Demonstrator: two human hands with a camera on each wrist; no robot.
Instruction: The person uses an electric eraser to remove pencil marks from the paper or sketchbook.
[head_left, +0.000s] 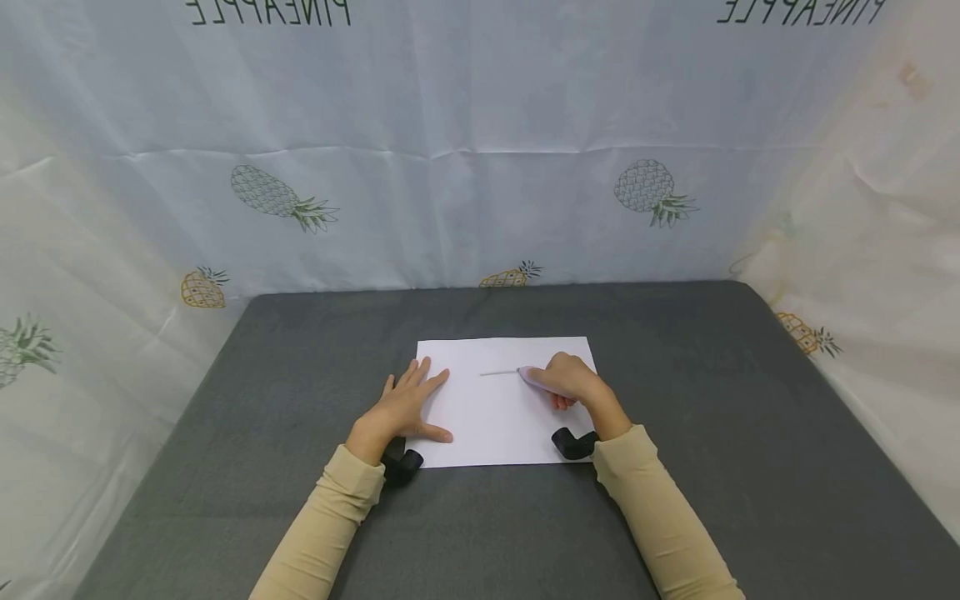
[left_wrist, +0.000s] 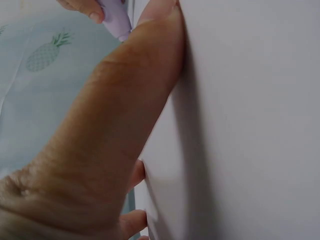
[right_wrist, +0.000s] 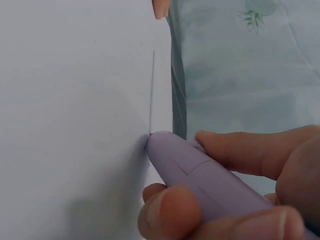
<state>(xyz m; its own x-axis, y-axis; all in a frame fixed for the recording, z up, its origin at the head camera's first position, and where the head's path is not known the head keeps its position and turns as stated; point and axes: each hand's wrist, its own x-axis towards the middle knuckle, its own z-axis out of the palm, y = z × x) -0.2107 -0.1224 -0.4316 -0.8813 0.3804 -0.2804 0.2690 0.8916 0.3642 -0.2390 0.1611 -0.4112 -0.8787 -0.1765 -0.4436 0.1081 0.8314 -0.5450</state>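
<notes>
A white sheet of paper [head_left: 495, 417] lies on the dark grey table. My left hand [head_left: 403, 408] rests spread on its left side, thumb and fingers apart; the thumb [left_wrist: 135, 75] looms large in the left wrist view. On the right, my right hand [head_left: 576, 382] grips a thick lilac pen-shaped tool [right_wrist: 200, 180], its narrow tip at the paper. One finger [right_wrist: 240, 150] reaches along the tool towards a small raised button. A thin straight line [head_left: 498, 373] runs left from the tip across the upper part of the sheet.
Black wrist camera mounts [head_left: 573, 444] sit under both wrists, the right one overlapping the paper's lower right. The grey tabletop [head_left: 337, 333] extends around the sheet. Behind and beside it hangs a white curtain [head_left: 450, 208] printed with pineapples.
</notes>
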